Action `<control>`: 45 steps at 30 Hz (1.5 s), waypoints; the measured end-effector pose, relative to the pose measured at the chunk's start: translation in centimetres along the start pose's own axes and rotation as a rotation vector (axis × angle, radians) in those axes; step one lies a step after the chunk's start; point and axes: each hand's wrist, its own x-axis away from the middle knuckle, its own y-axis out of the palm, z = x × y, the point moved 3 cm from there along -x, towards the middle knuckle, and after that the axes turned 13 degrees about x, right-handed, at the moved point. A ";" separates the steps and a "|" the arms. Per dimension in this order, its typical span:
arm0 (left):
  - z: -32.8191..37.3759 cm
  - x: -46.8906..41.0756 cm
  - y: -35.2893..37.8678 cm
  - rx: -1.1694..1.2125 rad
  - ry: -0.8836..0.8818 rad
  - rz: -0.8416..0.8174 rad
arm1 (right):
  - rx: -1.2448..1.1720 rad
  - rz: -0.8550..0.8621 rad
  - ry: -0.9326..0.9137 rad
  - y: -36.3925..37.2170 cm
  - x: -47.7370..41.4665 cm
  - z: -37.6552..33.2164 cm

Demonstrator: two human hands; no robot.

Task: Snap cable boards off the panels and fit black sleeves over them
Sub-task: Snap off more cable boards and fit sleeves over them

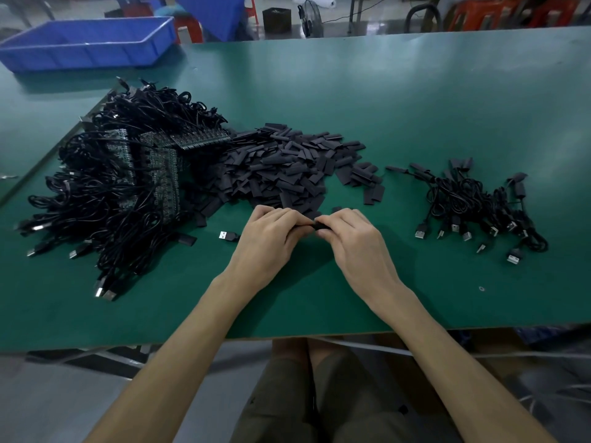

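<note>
At the bench (415, 107) centre, the left grip (271, 235) and right grip (348, 238) meet, both clenched on 1 black sleeve (315, 226) pinched between them. The sleeve pile (281, 164) lies at 12 o'clock from them, the cable panels (128, 174) at 9 o'clock, a smaller cable heap (473, 199) at 3 o'clock, and a blue bin (86, 43) at 11 o'clock.

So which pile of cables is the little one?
The cable pile on the right; far smaller than the left tangle, which has panels in it.
</note>
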 end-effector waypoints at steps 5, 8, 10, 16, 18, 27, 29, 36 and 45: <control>0.1 0.0 0.1 -0.006 -0.011 -0.014 | 0.016 -0.006 -0.018 -0.1 0.1 0.0; 0.1 -0.1 0.0 -0.002 -0.020 -0.021 | 0.019 -0.006 -0.031 -0.1 0.1 0.0; 0.1 -0.1 0.1 -0.002 -0.034 -0.024 | 0.017 -0.010 -0.034 -0.1 0.1 0.0; 0.5 -0.2 -0.3 -0.036 -0.048 -0.019 | -0.040 -0.070 -0.032 0.0 0.0 0.2; 0.9 -0.2 -0.2 -0.066 -0.035 -0.034 | -0.089 -0.094 -0.015 0.1 -0.1 0.5; 0.8 -0.2 -0.1 -0.036 -0.053 -0.042 | -0.122 -0.122 -0.026 0.2 0.2 0.7; 0.6 -0.2 -0.1 -0.024 -0.053 -0.043 | -0.115 -0.118 -0.030 0.2 0.1 0.7; 0.1 -0.4 0.1 -0.006 -0.068 -0.029 | -0.100 -0.079 0.010 0.3 -0.1 0.5; -0.7 -0.4 -0.1 0.120 -0.212 0.048 | -0.500 0.033 0.378 -0.2 -0.4 2.4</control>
